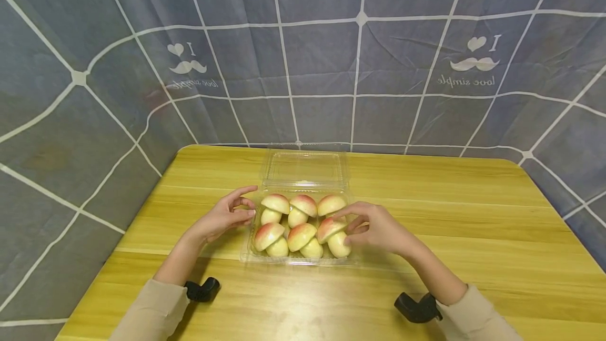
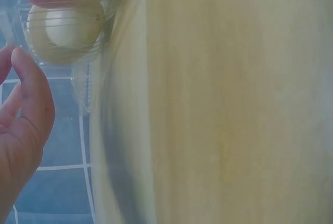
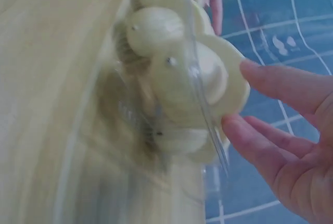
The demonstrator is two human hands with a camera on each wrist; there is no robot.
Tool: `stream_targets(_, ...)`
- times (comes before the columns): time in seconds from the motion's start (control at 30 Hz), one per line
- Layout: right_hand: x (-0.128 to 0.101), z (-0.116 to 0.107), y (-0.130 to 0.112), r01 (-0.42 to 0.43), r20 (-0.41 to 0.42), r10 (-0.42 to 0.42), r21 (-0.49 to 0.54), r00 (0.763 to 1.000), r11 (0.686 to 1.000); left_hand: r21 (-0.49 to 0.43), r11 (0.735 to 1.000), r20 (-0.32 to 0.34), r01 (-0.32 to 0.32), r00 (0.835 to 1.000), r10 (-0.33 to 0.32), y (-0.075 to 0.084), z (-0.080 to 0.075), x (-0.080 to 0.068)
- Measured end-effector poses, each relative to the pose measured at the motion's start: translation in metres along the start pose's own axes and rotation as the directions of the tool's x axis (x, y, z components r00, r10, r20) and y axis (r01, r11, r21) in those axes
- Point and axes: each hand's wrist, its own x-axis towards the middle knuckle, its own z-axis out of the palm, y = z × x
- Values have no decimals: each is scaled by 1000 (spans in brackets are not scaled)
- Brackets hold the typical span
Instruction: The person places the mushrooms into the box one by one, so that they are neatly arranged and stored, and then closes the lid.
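Observation:
A clear plastic clamshell box (image 1: pixel 303 261) stands on the table with its lid (image 1: pixel 305 167) raised at the back. In it sit two rows of mushroom-shaped pieces, pale yellow with reddish caps. My right hand (image 1: pixel 379 228) pinches the front right mushroom (image 1: pixel 337 245) by its cap between thumb and fingertips, seen closely in the right wrist view, where its cap (image 3: pixel 234 78) shows beside the box wall. At the box's left side is my left hand (image 1: pixel 222 219), fingers loosely bent and spread, thumb near the rim; whether it touches cannot be told.
A yellow wood-grain table (image 1: pixel 450 209) lies under the box. Behind and beside it hangs a grey cloth (image 1: pixel 322 57) with white lines. Black wrist-worn devices sit at the left cuff (image 1: pixel 202 289) and right cuff (image 1: pixel 416 308).

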Motion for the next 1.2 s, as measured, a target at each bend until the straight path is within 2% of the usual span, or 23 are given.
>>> stream_targets(0.13,1,-13,6,-54,-25,57,125,998,991,8,1000,-1,17,1000,-17,2,-3,-1)
stream_targets(0.3,4,-30,16,-124,-82,149,257,985,958,48,998,-39,34,999,-32,6,-9,-1)
stream_targets(0.6,14,-55,36,-164,-129,232,396,964,903,63,996,-108,70,992,-62,10,-18,7)
stream_targets(0.73,24,-62,44,-185,-147,276,447,950,875,53,996,-140,75,988,-67,10,-23,16)
stream_targets(0.9,43,-67,55,-229,-164,347,492,923,840,-24,996,-185,80,979,-84,13,-25,32)
stream_targets(1.03,58,-64,64,-248,-164,374,504,913,827,-60,993,-197,97,974,-107,16,-25,46)
stream_targets(1.2,79,-55,75,-260,-181,420,557,889,789,-101,988,-217,113,967,-132,17,-24,64)
